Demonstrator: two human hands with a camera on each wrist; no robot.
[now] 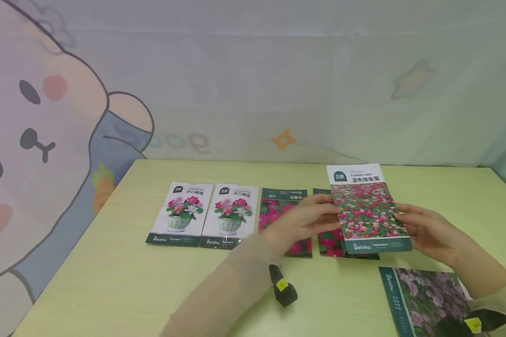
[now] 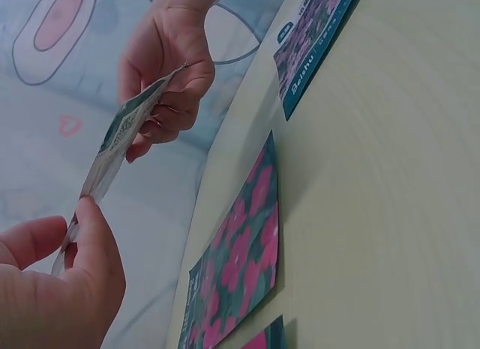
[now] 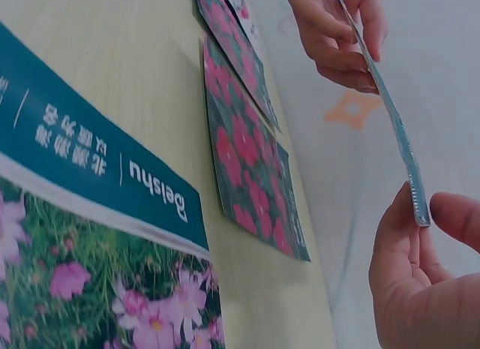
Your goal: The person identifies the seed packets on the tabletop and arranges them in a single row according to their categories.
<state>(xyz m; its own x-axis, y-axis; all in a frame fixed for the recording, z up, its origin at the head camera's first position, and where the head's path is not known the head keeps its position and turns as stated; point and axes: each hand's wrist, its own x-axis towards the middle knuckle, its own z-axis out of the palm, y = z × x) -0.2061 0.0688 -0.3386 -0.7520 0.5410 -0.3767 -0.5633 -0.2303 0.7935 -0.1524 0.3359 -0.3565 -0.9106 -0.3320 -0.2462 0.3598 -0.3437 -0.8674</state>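
Note:
Both hands hold one flower seed packet (image 1: 367,206), white at the top with red and pink blossoms, raised above the table. My left hand (image 1: 309,220) pinches its left edge. At the opposite edge my right hand (image 1: 430,231) grips it between thumb and fingers. In both wrist views the packet shows nearly edge-on. Below it lies a packet with magenta flowers (image 3: 251,154), partly hidden in the head view. A second magenta-flower packet (image 1: 278,201) is partly covered by my left hand and forearm.
Two white packets with potted flowers (image 1: 181,213) lie side by side at the row's left end. Near the front right, a packet with pale purple flowers (image 1: 434,295) lies turned sideways, partly under the right sleeve. A printed cloth (image 1: 244,93) hangs behind the table (image 1: 109,281).

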